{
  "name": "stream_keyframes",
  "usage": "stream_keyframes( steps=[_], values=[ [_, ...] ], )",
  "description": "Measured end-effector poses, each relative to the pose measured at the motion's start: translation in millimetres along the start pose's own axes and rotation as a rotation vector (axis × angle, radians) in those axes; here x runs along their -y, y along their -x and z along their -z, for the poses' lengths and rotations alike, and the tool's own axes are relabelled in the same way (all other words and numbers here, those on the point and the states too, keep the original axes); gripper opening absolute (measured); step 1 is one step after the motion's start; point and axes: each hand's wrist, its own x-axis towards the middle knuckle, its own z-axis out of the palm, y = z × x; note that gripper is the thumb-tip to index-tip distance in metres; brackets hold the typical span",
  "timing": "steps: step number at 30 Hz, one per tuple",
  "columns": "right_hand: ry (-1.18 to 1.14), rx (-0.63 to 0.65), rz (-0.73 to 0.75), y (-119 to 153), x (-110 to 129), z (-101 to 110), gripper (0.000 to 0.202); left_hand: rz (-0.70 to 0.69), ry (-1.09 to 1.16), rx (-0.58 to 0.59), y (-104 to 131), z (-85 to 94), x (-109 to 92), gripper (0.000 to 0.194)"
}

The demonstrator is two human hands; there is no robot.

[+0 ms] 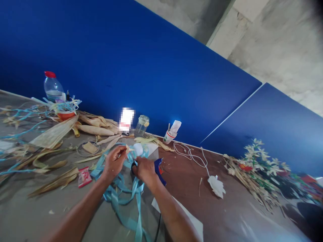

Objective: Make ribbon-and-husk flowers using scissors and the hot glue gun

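Left hand (116, 160) above table (63, 215), fingers pinching pale husk piece (128, 149); right hand (145, 170) just beside, fingers closed round black-handled scissors (133, 167); light-blue ribbon (121, 196) looped beneath both; blue tool (158, 168) near right wrist

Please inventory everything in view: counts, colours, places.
Partition panels: 2, blue, back
Concrete wall: 1, grey, top
Bottle: 1, clear, far left
Bowl: 1, orange, left
Strands: several, light blue, left
Corn husks: many, tan, left
Pixelated item: 1, white, back
Lidded jar: 1, clear, back
Paper cup: 1, white, back
Cable: 1, white, right
Flower-shaped piece: 1, white, right
Packet: 1, pink, left
Ribbon: several, light blue, foreground
Round cap: 1, white, centre
Glue gun: 1, blue, centre
Paper sheet: 1, white, foreground
Flower bunch: 1, white, far right
Tabletop: 1, grey and brown, beneath
Scissors: 1, dark, centre
Left hand: 1, bare, pinching cream piece
Right hand: 1, bare, around scissors
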Motion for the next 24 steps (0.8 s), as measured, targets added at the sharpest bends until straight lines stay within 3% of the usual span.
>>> stream_keyframes(
  steps=[4, 9, 12, 15, 19, 21, 24],
  values=[
    [-0.228, -0.029, 0.024, 3.4, -14.9, 3.9, 0.035, 0.022, 0.023, -0.023, -0.2, -0.7, -3.2, 0.017],
    [-0.642, 0.086, 0.003, -3.3, -31.1, -2.5, 0.035, 0.019, 0.008, -0.03, 0.3, -1.0, -2.4, 0.017],
    [-0.744, 0.131, 0.073, -4.4, -39.2, -2.5, 0.036, 0.008, -0.011, -0.035, 0.3, -0.8, -2.6, 0.016],
    [-0.61, 0.127, 0.168, 3.4, -50.1, 14.1, 0.028, 0.002, -0.016, -0.048, -0.2, -1.2, -4.4, 0.015],
    [-0.43, 0.055, 0.151, 18.6, -70.1, 52.2, 0.031, -0.009, 0.007, -0.069, -0.2, -2.3, -6.1, 0.013],
    [-0.504, 0.057, 0.159, 22.3, -78.1, 66.6, 0.032, -0.003, 0.019, -0.067, 0.2, -2.7, -5.9, 0.013],
    [-0.895, 0.024, 0.16, 22.7, -80.2, 75.5, 0.038, -0.015, 0.008, -0.056, 0.9, -2.6, -4.4, 0.012]
  ],
)
